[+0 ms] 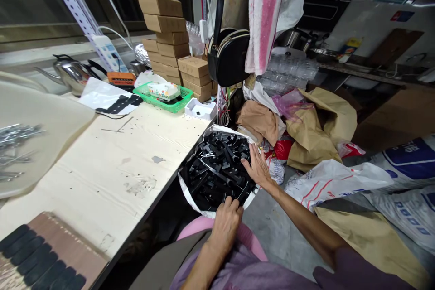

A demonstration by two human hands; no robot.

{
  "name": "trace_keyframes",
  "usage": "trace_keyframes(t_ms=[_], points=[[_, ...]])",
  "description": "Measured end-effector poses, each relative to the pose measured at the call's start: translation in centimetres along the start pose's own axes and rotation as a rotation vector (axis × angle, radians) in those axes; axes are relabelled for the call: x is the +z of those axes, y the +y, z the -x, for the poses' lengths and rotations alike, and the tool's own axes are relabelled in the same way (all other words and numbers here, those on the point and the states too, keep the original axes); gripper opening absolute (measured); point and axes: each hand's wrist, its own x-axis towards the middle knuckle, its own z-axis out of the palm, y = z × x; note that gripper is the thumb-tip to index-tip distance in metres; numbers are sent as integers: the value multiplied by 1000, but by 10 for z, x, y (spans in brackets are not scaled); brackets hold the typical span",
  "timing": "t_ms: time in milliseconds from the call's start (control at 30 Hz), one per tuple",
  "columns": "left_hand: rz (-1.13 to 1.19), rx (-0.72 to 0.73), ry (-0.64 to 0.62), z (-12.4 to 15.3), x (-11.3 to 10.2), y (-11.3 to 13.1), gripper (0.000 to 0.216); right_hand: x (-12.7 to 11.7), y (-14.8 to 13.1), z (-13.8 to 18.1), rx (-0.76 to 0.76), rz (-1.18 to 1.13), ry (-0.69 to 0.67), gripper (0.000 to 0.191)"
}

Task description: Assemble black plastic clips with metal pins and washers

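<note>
A white woven sack (185,190) stands beside the table, filled with small black plastic parts (220,167) and some thin metal pins. At its near rim, my left hand (228,219) is closed, fingers curled over the sack's edge; its fingertips are hidden from me. My right hand (258,166) lies on the right side of the sack with fingers stretched out and thumb apart, touching the rim and the outermost parts. Nothing shows in its grasp.
The wooden table (163,145) carries a bag of metal pins (16,140), a brown board with black strips (37,253), a green basket (176,106), a small white tray (200,109) and stacked cardboard boxes (170,36). A black bag (229,61) hangs above. Plastic sacks (336,181) and brown paper (370,240) cover the floor right.
</note>
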Motion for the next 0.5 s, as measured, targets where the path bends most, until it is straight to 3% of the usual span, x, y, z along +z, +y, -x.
trace_keyframes(t_ms=[167,300,500], points=[[44,-101,-14,0,-2,3,20,1,-12,-17,86,-101,-53,70],[78,-120,-57,-2,-2,6,24,11,-21,-21,104,-211,45,64],[205,-66,-57,-2,-6,6,21,27,-42,-21,270,-294,185,60]])
